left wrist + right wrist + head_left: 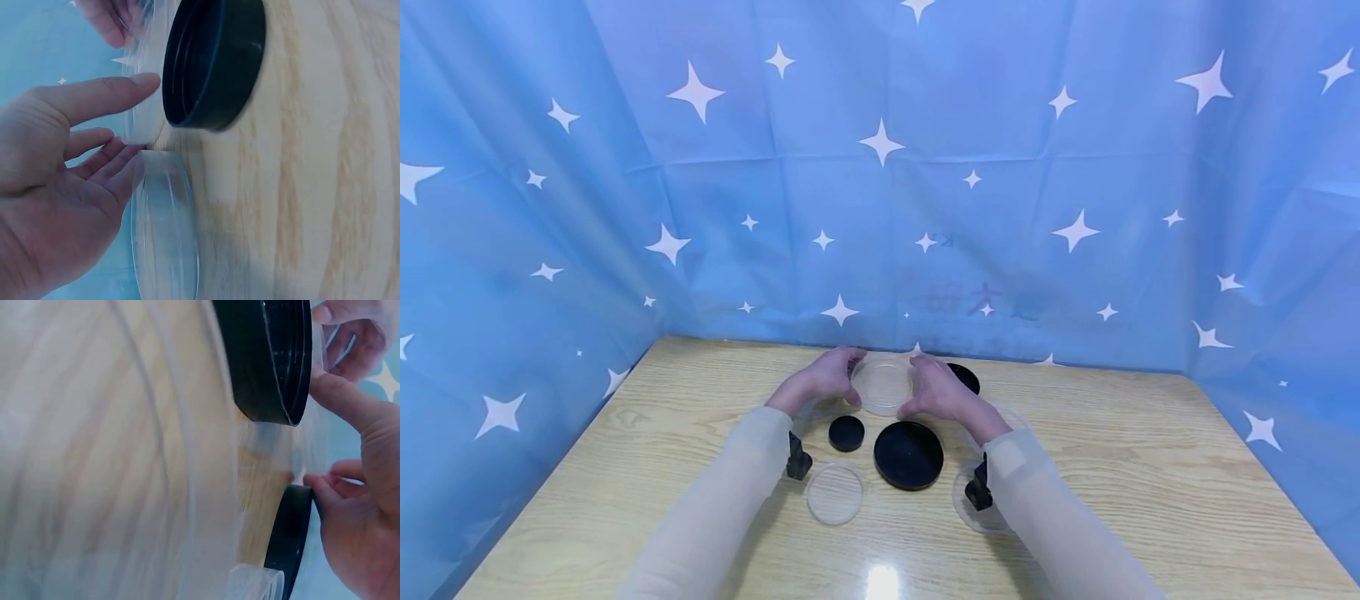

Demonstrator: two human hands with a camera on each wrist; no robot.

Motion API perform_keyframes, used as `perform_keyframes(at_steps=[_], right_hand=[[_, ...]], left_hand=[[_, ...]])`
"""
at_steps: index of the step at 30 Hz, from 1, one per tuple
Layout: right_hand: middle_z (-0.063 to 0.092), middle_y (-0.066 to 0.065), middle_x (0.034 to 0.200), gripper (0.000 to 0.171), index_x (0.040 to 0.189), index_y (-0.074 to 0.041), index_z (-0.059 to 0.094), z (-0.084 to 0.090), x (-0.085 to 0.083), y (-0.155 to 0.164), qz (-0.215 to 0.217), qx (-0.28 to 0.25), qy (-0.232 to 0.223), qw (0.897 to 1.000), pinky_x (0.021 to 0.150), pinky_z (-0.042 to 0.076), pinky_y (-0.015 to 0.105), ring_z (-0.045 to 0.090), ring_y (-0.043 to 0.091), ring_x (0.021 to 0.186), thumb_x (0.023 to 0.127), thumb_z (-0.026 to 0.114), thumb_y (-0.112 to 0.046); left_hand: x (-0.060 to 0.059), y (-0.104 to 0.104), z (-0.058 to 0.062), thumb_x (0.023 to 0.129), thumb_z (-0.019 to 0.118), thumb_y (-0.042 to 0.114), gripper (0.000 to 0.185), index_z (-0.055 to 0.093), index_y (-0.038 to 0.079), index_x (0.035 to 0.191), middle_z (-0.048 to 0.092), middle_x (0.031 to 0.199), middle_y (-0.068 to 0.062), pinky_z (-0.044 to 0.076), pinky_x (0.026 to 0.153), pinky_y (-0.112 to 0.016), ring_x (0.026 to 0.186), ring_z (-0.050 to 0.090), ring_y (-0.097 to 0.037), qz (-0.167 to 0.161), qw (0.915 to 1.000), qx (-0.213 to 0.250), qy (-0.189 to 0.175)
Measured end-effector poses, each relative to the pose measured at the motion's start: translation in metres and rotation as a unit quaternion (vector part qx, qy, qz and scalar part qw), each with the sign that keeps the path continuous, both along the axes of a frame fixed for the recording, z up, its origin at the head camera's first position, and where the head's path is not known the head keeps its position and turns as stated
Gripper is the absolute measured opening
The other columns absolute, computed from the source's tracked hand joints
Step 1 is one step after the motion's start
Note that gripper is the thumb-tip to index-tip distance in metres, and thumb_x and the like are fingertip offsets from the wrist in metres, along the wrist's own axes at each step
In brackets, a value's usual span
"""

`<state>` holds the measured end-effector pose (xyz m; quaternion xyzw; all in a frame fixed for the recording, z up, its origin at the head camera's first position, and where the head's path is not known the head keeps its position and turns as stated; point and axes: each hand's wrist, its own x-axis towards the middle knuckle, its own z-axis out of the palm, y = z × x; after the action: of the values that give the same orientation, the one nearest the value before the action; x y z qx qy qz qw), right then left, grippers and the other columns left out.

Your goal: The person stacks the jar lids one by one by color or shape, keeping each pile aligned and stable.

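A clear round plastic dish (883, 385) lies near the back edge of the table between the two hands. My left hand (833, 377) grips its left side, thumb toward me and fingers around the far rim. The right hand (938, 390) grips the opposite side in the same way. In the left wrist view, the thumb and fingers of the left hand (69, 144) span the rim of the dish. The right hand (369, 462) curls at its edge in the right wrist view. A large black round dish (908, 455) sits just in front of it.
A small black round dish (847, 433) lies by the left wrist. Another black one (964, 377) is partly behind the right hand. Clear round dishes lie front left (835, 493) and below the right wrist (966, 504). A starred blue curtain (880, 208) hangs behind the table.
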<state>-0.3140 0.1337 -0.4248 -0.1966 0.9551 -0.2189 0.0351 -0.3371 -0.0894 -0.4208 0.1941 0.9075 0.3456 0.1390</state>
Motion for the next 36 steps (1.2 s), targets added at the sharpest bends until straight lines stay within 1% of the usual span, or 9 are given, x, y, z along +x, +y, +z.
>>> perform_keyframes(at_steps=[3, 10, 16, 17, 23, 24, 28, 32, 36], right_hand=[[0.041, 0.026, 0.139, 0.099, 0.136, 0.008, 0.042, 0.000, 0.001, 0.002, -0.002, -0.004, 0.000, 1.000, 0.107, 0.031, 0.047, 0.035, 0.039, 0.130, 0.061, 0.088, -0.035], [0.040, 0.022, 0.141, 0.100, 0.139, 0.004, 0.041, -0.001, 0.004, 0.006, -0.008, -0.039, -0.013, 0.999, 0.105, 0.033, 0.048, 0.036, 0.037, 0.130, 0.060, 0.088, -0.036], [0.039, 0.018, 0.141, 0.101, 0.141, -0.001, 0.041, 0.002, 0.009, 0.011, -0.017, -0.066, -0.012, 0.998, 0.101, 0.037, 0.049, 0.038, 0.035, 0.127, 0.059, 0.088, -0.037], [0.040, 0.017, 0.140, 0.100, 0.141, -0.002, 0.041, 0.003, 0.011, 0.012, -0.017, -0.071, -0.013, 0.997, 0.099, 0.038, 0.048, 0.041, 0.034, 0.125, 0.059, 0.088, -0.037], [0.041, 0.015, 0.137, 0.100, 0.141, -0.002, 0.041, 0.008, 0.017, 0.015, -0.011, -0.125, -0.021, 0.992, 0.094, 0.045, 0.043, 0.052, 0.030, 0.116, 0.059, 0.089, -0.034], [0.040, 0.015, 0.138, 0.101, 0.141, -0.002, 0.041, 0.008, 0.018, 0.015, -0.013, -0.133, -0.025, 0.991, 0.094, 0.045, 0.042, 0.052, 0.030, 0.117, 0.059, 0.090, -0.033], [0.038, 0.015, 0.140, 0.101, 0.141, -0.004, 0.041, 0.011, 0.021, 0.015, -0.018, -0.150, -0.029, 0.988, 0.096, 0.044, 0.041, 0.051, 0.030, 0.119, 0.058, 0.091, -0.032], [0.038, 0.016, 0.139, 0.101, 0.141, -0.002, 0.041, 0.015, 0.026, 0.016, -0.009, -0.166, -0.027, 0.986, 0.096, 0.044, 0.042, 0.050, 0.032, 0.120, 0.058, 0.091, -0.029], [0.039, 0.016, 0.139, 0.102, 0.141, 0.001, 0.040, 0.019, 0.033, 0.018, 0.001, -0.178, -0.017, 0.984, 0.097, 0.043, 0.043, 0.051, 0.033, 0.119, 0.057, 0.091, -0.028]], left_hand=[[-0.001, -0.001, -0.001, 0.061, 0.085, 0.000, 0.090, 0.040, -0.002, 0.140, 0.048, 0.129, -0.017, 0.038, 0.102, -0.034, 0.119, 0.046, -0.026, -0.007, 0.9999, 0.015, 0.003], [0.001, -0.007, -0.002, 0.061, 0.084, 0.000, 0.088, 0.042, -0.003, 0.138, 0.047, 0.133, -0.017, 0.036, 0.103, -0.036, 0.122, 0.045, -0.028, -0.018, 0.9970, 0.073, -0.013], [0.001, -0.009, -0.002, 0.062, 0.084, 0.003, 0.087, 0.043, -0.002, 0.138, 0.049, 0.133, -0.014, 0.036, 0.104, -0.036, 0.121, 0.045, -0.026, -0.034, 0.9948, 0.096, -0.013], [0.004, -0.009, 0.002, 0.062, 0.083, 0.002, 0.086, 0.042, -0.003, 0.138, 0.049, 0.133, -0.015, 0.035, 0.104, -0.038, 0.122, 0.045, -0.027, -0.036, 0.9940, 0.102, -0.016], [0.010, -0.014, 0.006, 0.064, 0.082, 0.001, 0.084, 0.043, 0.001, 0.138, 0.052, 0.130, -0.010, 0.037, 0.103, -0.038, 0.122, 0.046, -0.025, -0.032, 0.9905, 0.128, -0.037], [0.008, -0.015, 0.003, 0.063, 0.083, 0.003, 0.084, 0.044, 0.003, 0.138, 0.052, 0.129, -0.007, 0.038, 0.102, -0.037, 0.121, 0.046, -0.023, -0.030, 0.9905, 0.129, -0.038], [0.015, -0.017, 0.008, 0.064, 0.082, 0.003, 0.087, 0.041, 0.004, 0.140, 0.049, 0.132, -0.008, 0.039, 0.102, -0.036, 0.123, 0.045, -0.025, -0.030, 0.9863, 0.152, -0.055], [0.022, -0.019, 0.014, 0.064, 0.081, 0.002, 0.089, 0.038, 0.005, 0.142, 0.046, 0.135, -0.009, 0.041, 0.100, -0.036, 0.125, 0.043, -0.026, -0.030, 0.9805, 0.180, -0.074], [0.031, -0.020, 0.021, 0.064, 0.081, 0.002, 0.090, 0.036, 0.004, 0.142, 0.044, 0.137, -0.009, 0.040, 0.101, -0.037, 0.125, 0.042, -0.025, -0.039, 0.9788, 0.192, -0.060]])
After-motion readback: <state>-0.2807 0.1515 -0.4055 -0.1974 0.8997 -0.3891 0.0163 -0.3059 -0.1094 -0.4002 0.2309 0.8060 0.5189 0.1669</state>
